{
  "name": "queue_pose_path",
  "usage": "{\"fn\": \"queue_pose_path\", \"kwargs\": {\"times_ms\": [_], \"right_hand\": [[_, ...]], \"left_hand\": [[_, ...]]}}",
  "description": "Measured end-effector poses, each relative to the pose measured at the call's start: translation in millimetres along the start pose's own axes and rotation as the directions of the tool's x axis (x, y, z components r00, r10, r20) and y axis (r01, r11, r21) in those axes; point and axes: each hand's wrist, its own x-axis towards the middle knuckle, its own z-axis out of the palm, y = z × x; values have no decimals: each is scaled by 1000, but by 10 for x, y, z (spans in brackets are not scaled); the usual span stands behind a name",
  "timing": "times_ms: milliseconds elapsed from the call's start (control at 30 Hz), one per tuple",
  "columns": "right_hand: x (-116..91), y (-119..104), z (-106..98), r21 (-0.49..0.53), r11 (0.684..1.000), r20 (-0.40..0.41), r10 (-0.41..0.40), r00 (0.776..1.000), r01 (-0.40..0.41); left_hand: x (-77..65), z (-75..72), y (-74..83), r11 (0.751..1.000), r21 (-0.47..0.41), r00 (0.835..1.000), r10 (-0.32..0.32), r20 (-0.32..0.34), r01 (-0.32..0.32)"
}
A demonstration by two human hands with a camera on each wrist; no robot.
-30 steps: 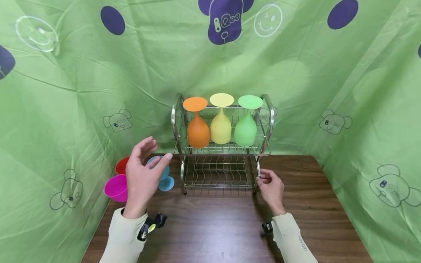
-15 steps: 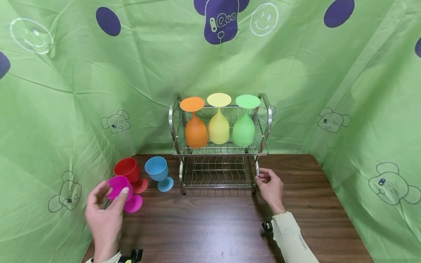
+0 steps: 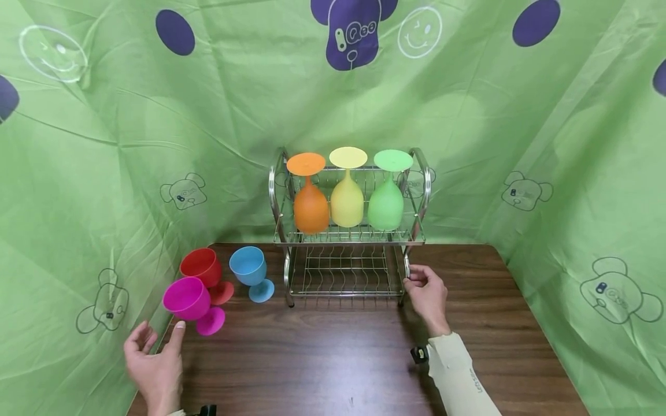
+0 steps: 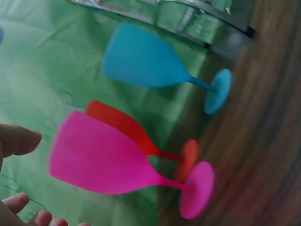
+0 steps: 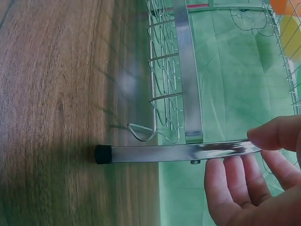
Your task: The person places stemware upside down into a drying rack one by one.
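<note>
My left hand (image 3: 154, 367) is just in front of a magenta goblet (image 3: 186, 299), fingers loosely spread and apart from it. In the left wrist view, bare space shows between the thumb and the magenta goblet (image 4: 101, 157). Behind it stands a red goblet (image 3: 202, 268), partly hidden, and to its right a blue goblet (image 3: 248, 266), all upright. My right hand (image 3: 429, 297) holds the right side frame of a two-tier metal dish rack (image 3: 347, 296). In the right wrist view, the thumb and fingers pinch the rack's shiny side tube (image 5: 188, 151).
On the rack's upper tier, orange (image 3: 311, 208), yellow (image 3: 347, 203) and light green (image 3: 386, 207) goblets stand upside down. The lower tier shows bare wavy wires. A brown wooden table (image 3: 333, 358) lies under everything, enclosed by a green printed cloth (image 3: 234, 115).
My left hand has moved from above the goblets down to the magenta one, then back toward the lower left, off it. The goblets and the right hand's hold on the rack look unchanged.
</note>
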Motion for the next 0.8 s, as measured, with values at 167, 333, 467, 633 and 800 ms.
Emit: {"fn": "queue_pose_path", "kwargs": {"times_ms": [167,333,467,633,800], "right_hand": [[-5,-7,5,1,1000,1,18,1000,-18],[0,-17,3,21,999,-4,31,1000,-31],[9,-20,1,55,998,8,43,999,-43],[18,-9,-2,86,995,23,56,998,-58],[19,22,-5,118,990,34,72,997,-76]], "left_hand": [[101,56,-238,993,120,1000,9,25,-12],[177,160,-402,990,140,998,-3,59,-5],[246,237,-482,996,90,997,-24,68,18],[339,337,-543,999,39,998,-20,55,18],[353,413,-573,999,-22,997,33,66,-32]]}}
